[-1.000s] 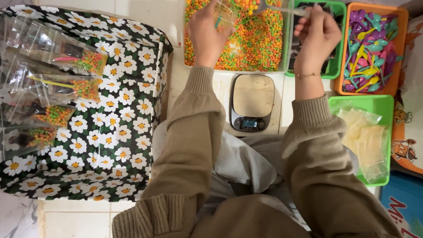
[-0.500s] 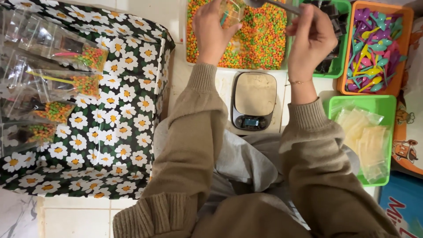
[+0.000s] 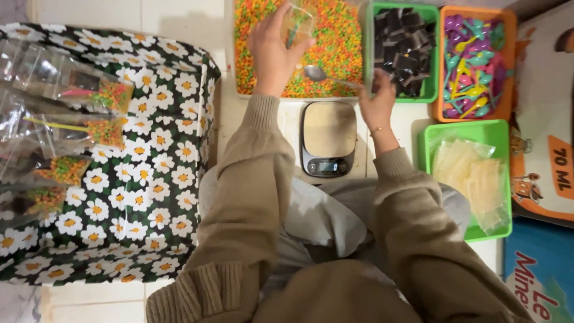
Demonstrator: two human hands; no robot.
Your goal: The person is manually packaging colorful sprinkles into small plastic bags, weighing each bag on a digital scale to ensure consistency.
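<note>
With filled bags (image 3: 89, 96) finished aside, the left hand (image 3: 272, 51) gripped an unfilled clear pouch (image 3: 297, 24) while the right hand (image 3: 378, 101) pinched a spoon (image 3: 317, 73), its bowl showing no load.

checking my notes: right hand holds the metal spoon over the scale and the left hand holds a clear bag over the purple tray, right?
Not quite. In the head view the left hand holds the clear bag over the tray of orange and green pellets. The right hand does hold the metal spoon.

Left hand (image 3: 272, 54) raised, right hand (image 3: 378, 101) gripping
</note>
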